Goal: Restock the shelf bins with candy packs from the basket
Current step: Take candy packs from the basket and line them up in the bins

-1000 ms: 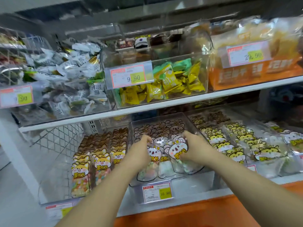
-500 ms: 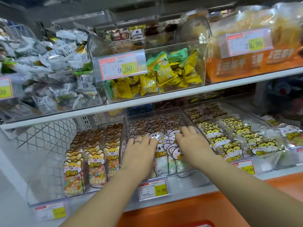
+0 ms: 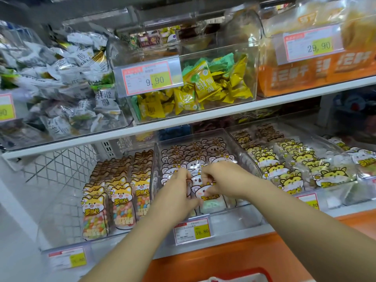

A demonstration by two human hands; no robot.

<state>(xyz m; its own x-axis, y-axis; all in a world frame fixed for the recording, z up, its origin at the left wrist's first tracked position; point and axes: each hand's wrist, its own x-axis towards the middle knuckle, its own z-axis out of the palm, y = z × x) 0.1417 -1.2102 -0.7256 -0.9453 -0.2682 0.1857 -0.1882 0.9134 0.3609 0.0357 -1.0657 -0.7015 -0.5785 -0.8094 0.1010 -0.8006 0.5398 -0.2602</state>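
I'm curling my left fingers (image 3: 184,177) and my right fingers (image 3: 206,177) onto the top of one white bear candy pack (image 3: 200,193). I'm pinching it from both sides, so both sets of fingers are grasping it. My left hand (image 3: 176,195) is covering the pack's left edge and my right hand (image 3: 225,180) is lying over its upper right, the two nearly meeting above the bear's face.

The pack is standing upright at the front of the middle clear bin (image 3: 247,161) on the lower shelf (image 3: 234,242). Rows of matching bear packs (image 3: 195,153) are standing behind it, and a 16.80 price tag (image 3: 194,231) is hanging on the bin's front.

Just left, fox packs (image 3: 120,197) are filling the neighbouring bin; just right, tiger packs (image 3: 293,171) are filling another.

On the upper shelf (image 3: 203,119), yellow and green sweets (image 3: 205,88) are sitting behind a 9.90 tag (image 3: 149,78), between grey-white sweets (image 3: 69,78) and orange bags (image 3: 317,74).

A red rim (image 3: 240,277) is showing at the bottom edge; I cannot tell what it belongs to.
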